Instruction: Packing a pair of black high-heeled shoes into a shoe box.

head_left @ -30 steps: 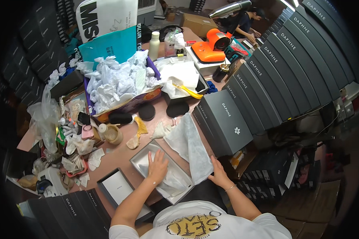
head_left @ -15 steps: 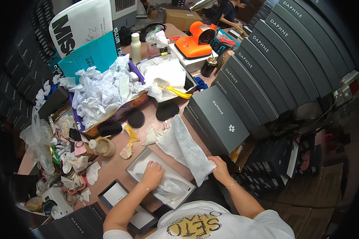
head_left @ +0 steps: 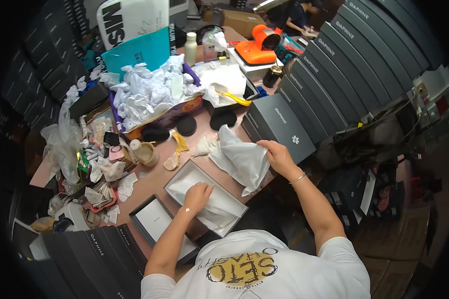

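In the middle of the table lies an uncovered grey shoebox with white wrapping inside. My left hand is down in this box, its fingers curled onto the wrapping; the fingertips are partly hidden. To the right, my right hand pinches the upper corner of a thin white bag, which hangs and spreads over the tabletop. Whether the bag contains anything cannot be seen. Beside the box, partly under my left forearm, is a dark box lid with a white lining.
Tall stacks of dark shoeboxes rise on the right. Behind stand a purple-edged bin of crumpled paper, an orange device and a pale bottle. A jar and clutter fill the left. Another person works at the back.
My right hand has lifted away from me, raising the corner of the white bag, which now hangs more loosely. My left hand stays in the box. The whole view has shifted slightly.
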A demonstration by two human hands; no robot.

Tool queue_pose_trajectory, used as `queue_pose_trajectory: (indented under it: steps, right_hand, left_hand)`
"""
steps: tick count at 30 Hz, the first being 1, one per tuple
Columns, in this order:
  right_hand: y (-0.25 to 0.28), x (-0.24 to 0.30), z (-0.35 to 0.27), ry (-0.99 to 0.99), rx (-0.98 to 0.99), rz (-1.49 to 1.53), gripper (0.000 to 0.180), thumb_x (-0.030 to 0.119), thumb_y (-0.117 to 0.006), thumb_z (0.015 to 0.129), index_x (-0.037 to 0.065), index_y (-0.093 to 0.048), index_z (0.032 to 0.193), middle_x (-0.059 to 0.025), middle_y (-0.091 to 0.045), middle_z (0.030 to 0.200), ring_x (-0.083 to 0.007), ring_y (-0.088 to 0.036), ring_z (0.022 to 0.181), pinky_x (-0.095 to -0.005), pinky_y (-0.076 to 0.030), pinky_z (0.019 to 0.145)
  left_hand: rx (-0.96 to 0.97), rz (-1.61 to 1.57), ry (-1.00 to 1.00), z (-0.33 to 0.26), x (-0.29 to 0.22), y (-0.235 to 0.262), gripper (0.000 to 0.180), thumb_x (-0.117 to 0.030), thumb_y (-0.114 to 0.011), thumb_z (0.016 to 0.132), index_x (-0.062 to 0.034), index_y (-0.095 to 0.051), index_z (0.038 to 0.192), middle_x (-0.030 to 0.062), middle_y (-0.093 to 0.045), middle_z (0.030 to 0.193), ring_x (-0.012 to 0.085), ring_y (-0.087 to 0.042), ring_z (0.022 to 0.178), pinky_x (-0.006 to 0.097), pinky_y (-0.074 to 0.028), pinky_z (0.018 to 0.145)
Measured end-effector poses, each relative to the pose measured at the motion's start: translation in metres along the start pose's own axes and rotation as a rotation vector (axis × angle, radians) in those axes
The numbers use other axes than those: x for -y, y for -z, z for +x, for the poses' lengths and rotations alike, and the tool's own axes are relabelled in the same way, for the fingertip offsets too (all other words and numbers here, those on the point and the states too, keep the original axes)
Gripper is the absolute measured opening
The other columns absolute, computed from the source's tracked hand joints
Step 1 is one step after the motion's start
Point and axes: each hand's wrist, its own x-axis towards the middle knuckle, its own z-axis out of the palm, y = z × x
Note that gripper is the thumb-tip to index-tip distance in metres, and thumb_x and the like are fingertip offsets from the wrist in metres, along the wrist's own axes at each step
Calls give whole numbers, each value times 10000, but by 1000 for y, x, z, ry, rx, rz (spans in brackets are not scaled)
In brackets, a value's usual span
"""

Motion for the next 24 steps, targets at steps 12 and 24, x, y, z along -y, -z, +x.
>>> queue_pose_trajectory:
  steps: [12, 24]
  right_hand:
    - [-9, 138, -107, -437, 770, 1351, 161, 119, -519, 934, 0, -622, 968, -18, -607, 926, -106, -542, 890, -247, -432, 822]
    - [4, 55, -75, -688, 565, 1236, 778, 203, -689, 823, 9, -259, 1442, -109, -344, 1443, -181, -335, 1317, -321, -305, 1078]
  left_hand:
    - [85, -1956, 451, -23, -71, -85, 550, -443, -613, 864, -134, -480, 1299, 84, -471, 1319, 218, -466, 1203, 406, -348, 1058]
    - [-72, 187, -413, -31, -104, 72, 780, -64, -750, 590, -90, -479, 1321, 98, -574, 948, 310, -575, 897, 401, -483, 784]
